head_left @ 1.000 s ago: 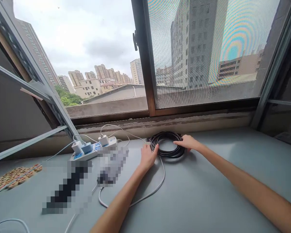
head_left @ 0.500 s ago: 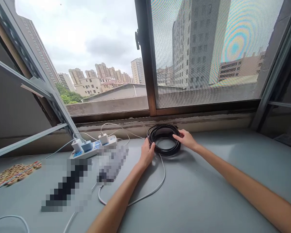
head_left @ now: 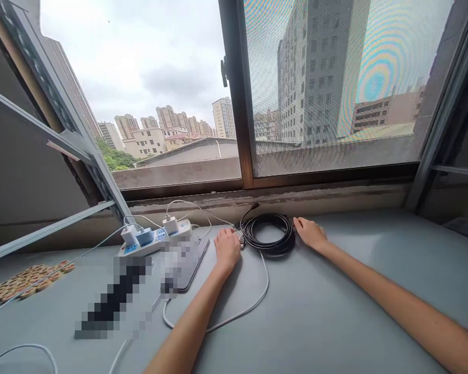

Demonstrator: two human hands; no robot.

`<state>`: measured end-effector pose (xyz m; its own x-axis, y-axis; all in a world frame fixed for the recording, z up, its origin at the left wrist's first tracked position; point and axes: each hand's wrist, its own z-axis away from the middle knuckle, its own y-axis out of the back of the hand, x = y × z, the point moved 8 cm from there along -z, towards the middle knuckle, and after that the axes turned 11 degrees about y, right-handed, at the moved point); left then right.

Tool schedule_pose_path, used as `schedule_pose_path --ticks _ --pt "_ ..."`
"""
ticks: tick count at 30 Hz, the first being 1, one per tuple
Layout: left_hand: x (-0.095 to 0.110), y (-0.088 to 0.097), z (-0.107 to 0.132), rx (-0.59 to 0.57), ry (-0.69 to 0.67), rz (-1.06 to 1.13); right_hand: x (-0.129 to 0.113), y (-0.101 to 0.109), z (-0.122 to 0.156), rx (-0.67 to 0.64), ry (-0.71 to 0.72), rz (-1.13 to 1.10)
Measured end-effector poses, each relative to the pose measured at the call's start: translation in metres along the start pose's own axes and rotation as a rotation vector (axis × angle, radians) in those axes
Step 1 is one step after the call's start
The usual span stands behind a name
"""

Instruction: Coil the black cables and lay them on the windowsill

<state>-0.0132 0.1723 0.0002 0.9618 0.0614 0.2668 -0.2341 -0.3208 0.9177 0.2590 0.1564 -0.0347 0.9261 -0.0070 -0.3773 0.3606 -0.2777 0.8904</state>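
A coil of black cable (head_left: 270,235) lies flat on the grey table (head_left: 335,311) just below the window sill. My left hand (head_left: 226,247) rests on the table at the coil's left side, fingers curled down. A small plug (head_left: 240,239) shows at its fingertips; I cannot tell what the fingers hold. My right hand (head_left: 310,232) lies at the coil's right edge with fingers stretched out, touching or almost touching the cable. A loose black end (head_left: 250,209) of the cable rises toward the sill.
A white power strip (head_left: 153,238) with chargers sits to the left, with white cables (head_left: 253,304) trailing across the table. A dark flat device (head_left: 191,262) and blurred items lie beside it. Small wooden pieces (head_left: 27,279) are at far left. A window with a screen (head_left: 335,83) stands behind.
The coil was lifted and tilted half a second ago; now it lies flat on the table. Both hands have come off its rim and rest beside it.
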Motion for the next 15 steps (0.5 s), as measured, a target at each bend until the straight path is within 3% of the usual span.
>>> schedule_pose_path --ticks 7,15 --pt "0.006 -0.013 0.003 -0.068 -0.11 -0.163 -0.007 -0.008 0.003 -0.05 0.104 0.157" --pt "0.013 -0.015 0.007 -0.087 -0.175 -0.198 -0.006 -0.009 0.003 -0.041 0.116 0.203"
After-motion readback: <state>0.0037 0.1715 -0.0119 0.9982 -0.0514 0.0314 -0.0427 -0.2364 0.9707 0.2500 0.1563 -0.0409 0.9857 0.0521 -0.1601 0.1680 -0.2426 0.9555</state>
